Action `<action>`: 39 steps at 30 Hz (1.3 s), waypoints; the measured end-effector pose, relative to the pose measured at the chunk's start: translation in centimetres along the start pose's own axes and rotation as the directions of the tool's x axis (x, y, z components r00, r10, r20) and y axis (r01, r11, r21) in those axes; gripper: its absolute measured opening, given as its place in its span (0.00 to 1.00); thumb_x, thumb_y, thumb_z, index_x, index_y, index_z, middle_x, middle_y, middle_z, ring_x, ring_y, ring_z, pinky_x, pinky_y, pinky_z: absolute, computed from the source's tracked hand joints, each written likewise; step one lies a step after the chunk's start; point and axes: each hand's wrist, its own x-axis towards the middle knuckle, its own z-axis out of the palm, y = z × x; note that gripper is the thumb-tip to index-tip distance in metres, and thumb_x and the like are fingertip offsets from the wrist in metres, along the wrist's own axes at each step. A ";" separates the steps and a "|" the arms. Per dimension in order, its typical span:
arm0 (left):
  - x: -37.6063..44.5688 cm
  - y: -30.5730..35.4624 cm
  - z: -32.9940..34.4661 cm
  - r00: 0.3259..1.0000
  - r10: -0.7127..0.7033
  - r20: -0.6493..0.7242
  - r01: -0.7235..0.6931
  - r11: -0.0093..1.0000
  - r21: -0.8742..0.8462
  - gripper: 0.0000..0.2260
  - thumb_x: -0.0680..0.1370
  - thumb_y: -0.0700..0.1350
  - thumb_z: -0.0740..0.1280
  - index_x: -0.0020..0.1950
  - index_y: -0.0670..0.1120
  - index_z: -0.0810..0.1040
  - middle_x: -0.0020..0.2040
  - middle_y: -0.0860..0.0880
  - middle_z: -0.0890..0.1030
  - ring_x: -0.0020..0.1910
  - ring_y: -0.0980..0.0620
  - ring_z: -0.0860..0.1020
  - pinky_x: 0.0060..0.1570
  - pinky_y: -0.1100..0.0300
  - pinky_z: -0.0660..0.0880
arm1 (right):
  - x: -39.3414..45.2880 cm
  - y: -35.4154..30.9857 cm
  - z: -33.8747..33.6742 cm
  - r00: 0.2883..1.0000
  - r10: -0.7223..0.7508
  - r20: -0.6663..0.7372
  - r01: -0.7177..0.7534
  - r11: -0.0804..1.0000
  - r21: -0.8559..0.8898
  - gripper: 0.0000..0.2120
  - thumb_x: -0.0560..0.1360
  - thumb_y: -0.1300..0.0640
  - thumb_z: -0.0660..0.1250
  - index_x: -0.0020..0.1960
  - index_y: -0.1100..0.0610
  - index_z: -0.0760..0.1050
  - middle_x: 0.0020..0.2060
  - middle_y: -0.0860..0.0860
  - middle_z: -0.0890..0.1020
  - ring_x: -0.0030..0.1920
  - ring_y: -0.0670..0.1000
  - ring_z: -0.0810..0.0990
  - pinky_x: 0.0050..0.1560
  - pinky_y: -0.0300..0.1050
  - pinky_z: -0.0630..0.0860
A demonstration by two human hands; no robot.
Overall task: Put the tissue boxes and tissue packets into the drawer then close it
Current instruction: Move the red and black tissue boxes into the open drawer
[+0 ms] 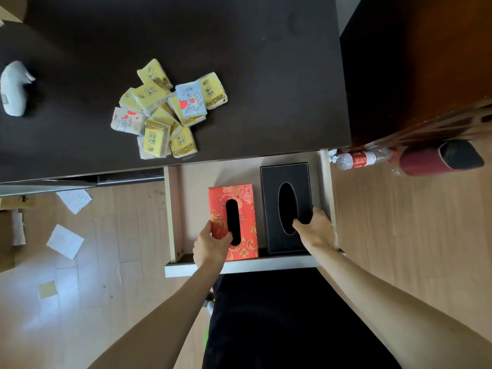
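Left hand (211,245) grips the stiff red box (234,222), right hand (315,230) the black box (286,206); both probably light, held at near ends.

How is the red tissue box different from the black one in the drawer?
The red tissue box has gold flowers; the black tissue box is plain with pale stitching. The red looks smaller, with a narrow slot; the black's is a wide oval. The left hand holds red, the right hand black. Both lie flat in the drawer.
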 end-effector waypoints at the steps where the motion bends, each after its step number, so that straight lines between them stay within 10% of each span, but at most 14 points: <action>1: 0.1 -0.1 0.1 1.000 -0.001 0.005 0.001 1.000 -0.002 0.21 0.71 0.54 0.75 0.63 0.54 0.78 0.48 0.53 0.84 0.45 0.48 0.84 0.43 0.51 0.83 | 0.2 -0.1 0.0 1.000 -0.029 -0.003 0.029 0.999 -0.037 0.17 0.73 0.51 0.76 0.51 0.59 0.73 0.52 0.57 0.80 0.48 0.60 0.82 0.40 0.50 0.76; 5: 0.8 -0.5 0.2 0.999 -0.024 0.025 0.025 0.999 -0.026 0.24 0.73 0.53 0.75 0.66 0.51 0.76 0.50 0.52 0.83 0.48 0.46 0.83 0.48 0.48 0.82 | 0.8 -1.3 -0.6 0.960 -0.273 -0.061 0.262 0.955 -0.140 0.38 0.73 0.54 0.78 0.76 0.63 0.63 0.73 0.59 0.71 0.71 0.61 0.72 0.64 0.58 0.78; 9: 1.6 -0.5 0.1 1.000 -0.018 0.014 0.018 0.999 -0.051 0.23 0.72 0.57 0.74 0.64 0.49 0.77 0.47 0.54 0.81 0.47 0.48 0.82 0.45 0.56 0.78 | 2.5 -3.1 -1.6 0.893 -0.446 -0.059 0.399 0.846 -0.353 0.43 0.72 0.53 0.79 0.79 0.63 0.60 0.75 0.61 0.69 0.74 0.62 0.68 0.74 0.56 0.69; 20: 3.4 1.9 0.6 1.000 -0.022 -0.007 0.022 0.999 0.037 0.27 0.74 0.50 0.73 0.71 0.48 0.70 0.59 0.48 0.80 0.56 0.43 0.79 0.56 0.42 0.78 | 3.9 0.0 -3.4 0.846 -0.532 -0.036 0.391 0.665 -0.637 0.44 0.66 0.58 0.79 0.77 0.66 0.66 0.80 0.64 0.63 0.76 0.64 0.61 0.75 0.63 0.64; 39: -0.2 3.9 4.6 0.991 0.092 0.097 -0.097 0.994 0.048 0.29 0.72 0.56 0.75 0.69 0.48 0.70 0.58 0.51 0.80 0.52 0.47 0.81 0.51 0.43 0.81 | 3.5 0.4 -2.9 0.860 -0.510 -0.001 0.441 0.745 -0.500 0.48 0.65 0.64 0.80 0.80 0.66 0.60 0.80 0.61 0.63 0.79 0.62 0.62 0.74 0.57 0.68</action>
